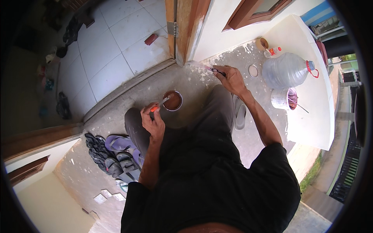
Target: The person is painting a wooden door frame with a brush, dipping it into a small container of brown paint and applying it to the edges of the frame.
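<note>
though two hands (152, 125) (233, 80), one tin (181, 101)

Home, front porch by a doorway. Wooden doorframe (190, 31): is dividing a tiled room (112, 54) from the concrete floor (268, 132). Sandals (123, 160): are lying heaped near the threshold (134, 86). Brown-framed window (237, 19): is sitting in a white wall (217, 29). Low wall (311, 116): is edging the porch. Grass (312, 171), dark fence (347, 173): are showing outside.

Grey floor (262, 120) bears an open tin (175, 103) near centre towards eleven o'clock, sandals (125, 161) at eight, a large bottle (283, 72) at two, a bucket (279, 98) at three
</note>
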The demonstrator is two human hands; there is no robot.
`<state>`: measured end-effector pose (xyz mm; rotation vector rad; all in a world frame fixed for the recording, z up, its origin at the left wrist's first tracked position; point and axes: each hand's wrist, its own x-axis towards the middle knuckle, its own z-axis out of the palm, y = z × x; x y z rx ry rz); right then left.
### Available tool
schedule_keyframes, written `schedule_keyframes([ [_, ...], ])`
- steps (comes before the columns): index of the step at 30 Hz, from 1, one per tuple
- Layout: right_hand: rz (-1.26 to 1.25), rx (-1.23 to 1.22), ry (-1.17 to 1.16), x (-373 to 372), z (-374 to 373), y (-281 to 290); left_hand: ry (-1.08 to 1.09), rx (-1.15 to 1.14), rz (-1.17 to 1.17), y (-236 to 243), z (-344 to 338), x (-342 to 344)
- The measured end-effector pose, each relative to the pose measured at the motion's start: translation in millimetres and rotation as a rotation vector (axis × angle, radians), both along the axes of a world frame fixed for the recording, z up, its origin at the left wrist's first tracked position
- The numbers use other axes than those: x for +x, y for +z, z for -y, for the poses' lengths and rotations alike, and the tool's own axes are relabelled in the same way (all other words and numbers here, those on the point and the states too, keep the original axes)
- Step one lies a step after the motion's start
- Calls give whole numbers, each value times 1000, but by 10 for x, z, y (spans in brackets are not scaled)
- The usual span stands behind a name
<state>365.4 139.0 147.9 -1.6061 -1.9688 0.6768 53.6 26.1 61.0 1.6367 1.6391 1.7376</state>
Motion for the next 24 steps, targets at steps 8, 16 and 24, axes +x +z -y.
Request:
schedule_keyframes([
  [8,490,375,223,-234,-519,923,-16,3,-24,-17,8,-11],
  [16,536,367,230,-224,-720,1584,-16,17,-40,19,5,9],
  [24,529,333,332,-347,-530,2500,17,-38,50,14,40,25],
])
